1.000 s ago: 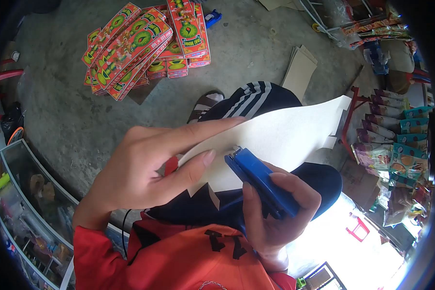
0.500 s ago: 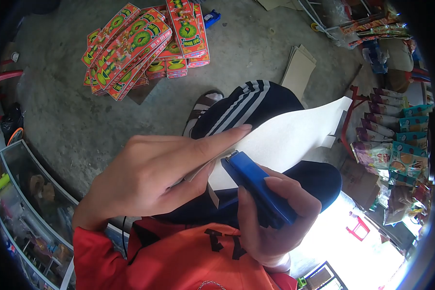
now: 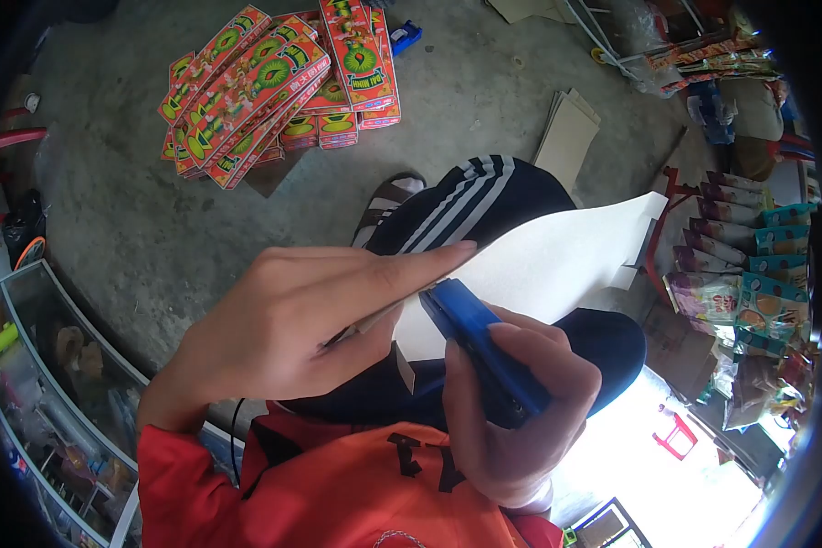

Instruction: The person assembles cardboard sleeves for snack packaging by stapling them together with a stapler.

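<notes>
Now your right grip (image 3: 518,447) is wrapped around the blue stapler (image 3: 490,342), its nose (image 3: 441,292) at the white card (image 3: 548,260) your left grip (image 3: 279,320) pinches above your legs (image 3: 605,352). Likely you're stapling; the next move calls for a firm squeeze, card steady.

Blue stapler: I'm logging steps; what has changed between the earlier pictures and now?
The left hand shifted right; its thumb tip, earlier on the white card, is now hidden. The blue stapler moved slightly left, nearer that hand. The right hand kept its grip; red boxes stayed put.
</notes>
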The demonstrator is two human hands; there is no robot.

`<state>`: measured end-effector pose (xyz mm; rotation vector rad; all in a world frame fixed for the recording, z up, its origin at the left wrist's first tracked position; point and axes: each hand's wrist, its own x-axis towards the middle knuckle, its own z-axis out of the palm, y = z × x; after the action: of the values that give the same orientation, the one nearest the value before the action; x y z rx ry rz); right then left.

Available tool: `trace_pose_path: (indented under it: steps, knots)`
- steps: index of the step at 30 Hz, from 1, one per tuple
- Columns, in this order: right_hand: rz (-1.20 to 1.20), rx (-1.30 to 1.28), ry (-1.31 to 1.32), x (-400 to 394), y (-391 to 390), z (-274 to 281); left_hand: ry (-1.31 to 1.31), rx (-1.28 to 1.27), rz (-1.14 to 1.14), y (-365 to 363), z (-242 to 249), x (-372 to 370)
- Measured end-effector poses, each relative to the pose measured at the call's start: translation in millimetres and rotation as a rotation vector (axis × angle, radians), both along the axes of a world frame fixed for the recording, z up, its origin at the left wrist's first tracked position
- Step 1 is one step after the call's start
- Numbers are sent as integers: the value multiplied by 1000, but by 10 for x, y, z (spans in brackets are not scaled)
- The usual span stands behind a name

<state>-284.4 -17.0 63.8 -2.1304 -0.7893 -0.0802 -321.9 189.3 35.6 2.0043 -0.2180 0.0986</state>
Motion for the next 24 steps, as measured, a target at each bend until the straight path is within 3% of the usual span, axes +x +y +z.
trace_pose_path:
  steps: [4, 7, 11, 16, 20, 24]
  knots:
    - [2, -24, 13, 24, 50, 0, 97, -99, -25, 49, 4, 31]
    - [13, -32, 21, 41, 69, -58, 87, -368, -22, 43, -149, 63]
    - [28, -74, 29, 65, 113, -94, 324, -476, 4, 58, -118, 155]
    - [13, -101, 54, 85, 103, -131, 92, -108, 28, 49, -178, 281]
    - [-44, 4, 129, 138, -36, -186, 112, 66, -18, 108, -184, 326]
    - [-295, 245, 669, 262, -300, -17, -27, 88, -80, 135, -180, 386]
